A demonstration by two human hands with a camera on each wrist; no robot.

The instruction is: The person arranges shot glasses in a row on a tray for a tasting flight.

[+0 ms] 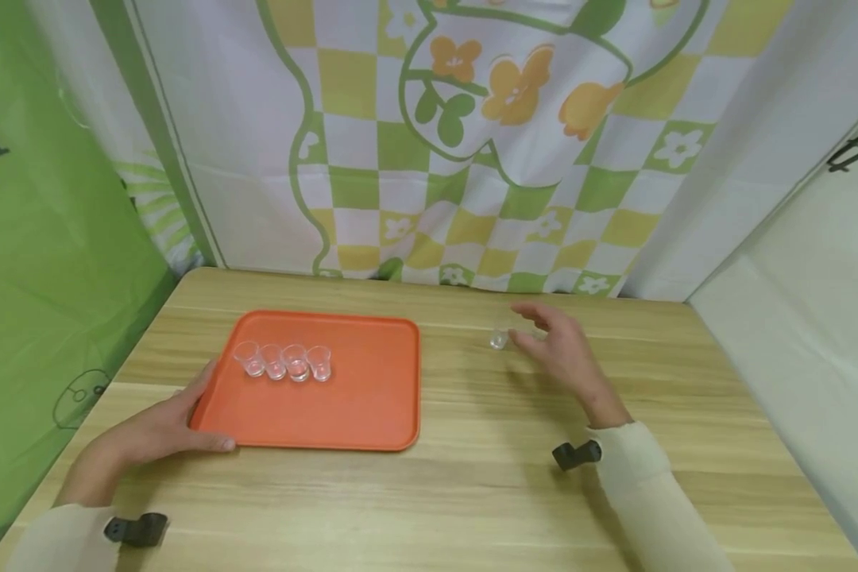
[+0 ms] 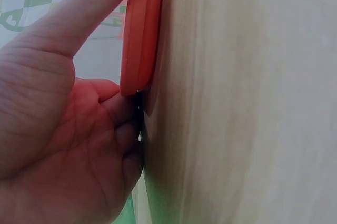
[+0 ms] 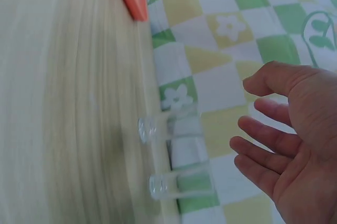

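Observation:
At the near left corner of the orange tray (image 1: 372, 397), my left hand (image 1: 160, 429) holds the rim, thumb along the front side and fingers along the left side. The left wrist view shows the tray's corner (image 2: 141, 39) between thumb and fingers, with the lower fingertips down at the tabletop. My right hand (image 1: 561, 349), fingers apart and loosely bent, hovers by two small clear shot glasses. One glass (image 1: 498, 340) shows left of the thumb; the hand partly hides the other. Both the upper glass (image 3: 150, 129) and the lower glass (image 3: 159, 186) stand apart from the fingers in the right wrist view.
Several clear shot glasses (image 1: 276, 365) stand in a row on the tray's left half. A wooden table (image 1: 429, 508) carries everything. Behind its far edge hangs a patterned cloth (image 1: 457, 183), with a green cloth (image 1: 36, 238) at the left and a white one (image 1: 808, 302) at the right.

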